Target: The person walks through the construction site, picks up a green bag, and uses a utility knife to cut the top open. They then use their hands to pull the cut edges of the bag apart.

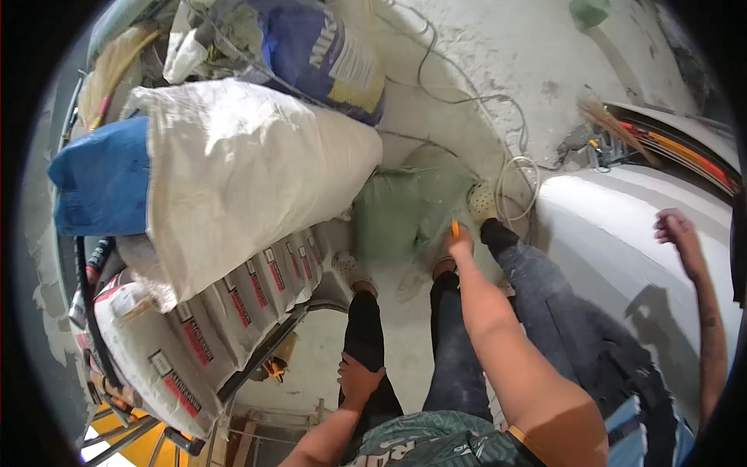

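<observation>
My right hand is closed on a small orange tool, whose lower part the fist hides. It is stretched forward, close beside the dusty green sack on the floor between my feet and a large white sack. Lying across my dark trouser leg near the knee, my left hand has its thumb and fingers apart and holds nothing. The large white woven sack, with a blue end, lies on its side to the left, over a row of packed bags.
Printed paper bags stand in a row at left. A blue sack is behind. Another person's hand and leg are close on my right, by a white slab. A cable trails over the floor.
</observation>
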`<action>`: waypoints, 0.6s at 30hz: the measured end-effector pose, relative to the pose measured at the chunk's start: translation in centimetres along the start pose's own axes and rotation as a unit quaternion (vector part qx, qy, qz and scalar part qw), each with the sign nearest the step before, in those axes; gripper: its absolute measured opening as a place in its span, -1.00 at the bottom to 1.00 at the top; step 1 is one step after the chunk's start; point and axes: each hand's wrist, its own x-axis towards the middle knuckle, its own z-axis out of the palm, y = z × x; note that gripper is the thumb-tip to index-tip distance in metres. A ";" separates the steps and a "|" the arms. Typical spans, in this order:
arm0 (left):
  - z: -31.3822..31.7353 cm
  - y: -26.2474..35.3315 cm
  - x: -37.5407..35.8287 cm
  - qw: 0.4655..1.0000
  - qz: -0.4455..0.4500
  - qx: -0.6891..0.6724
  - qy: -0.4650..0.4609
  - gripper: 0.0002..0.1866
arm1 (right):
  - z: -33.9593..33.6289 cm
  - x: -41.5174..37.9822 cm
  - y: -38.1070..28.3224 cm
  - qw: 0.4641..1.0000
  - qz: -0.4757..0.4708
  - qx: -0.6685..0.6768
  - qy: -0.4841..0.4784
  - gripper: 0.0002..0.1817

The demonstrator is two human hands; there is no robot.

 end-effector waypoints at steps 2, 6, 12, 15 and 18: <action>0.6 0.0 0.5 1.000 -0.007 -0.012 0.001 0.27 | 2.8 4.9 -4.6 0.996 -0.085 0.038 0.009 -0.65; -0.2 0.7 0.4 0.999 -0.020 -0.038 0.000 0.22 | 8.7 12.3 -11.5 0.961 -0.236 -0.025 0.140 -0.56; 1.1 -0.6 1.4 0.998 -0.017 -0.059 0.013 0.21 | 12.7 16.8 -15.5 0.945 -0.277 -0.062 0.164 -0.63; 1.4 -1.1 1.5 0.997 -0.012 -0.075 0.004 0.20 | 11.9 17.6 -16.5 0.965 -0.218 0.090 0.114 -0.69; 1.5 -1.2 1.6 0.996 -0.002 -0.085 0.015 0.19 | 10.7 18.0 -15.9 0.968 -0.182 0.162 0.064 -0.66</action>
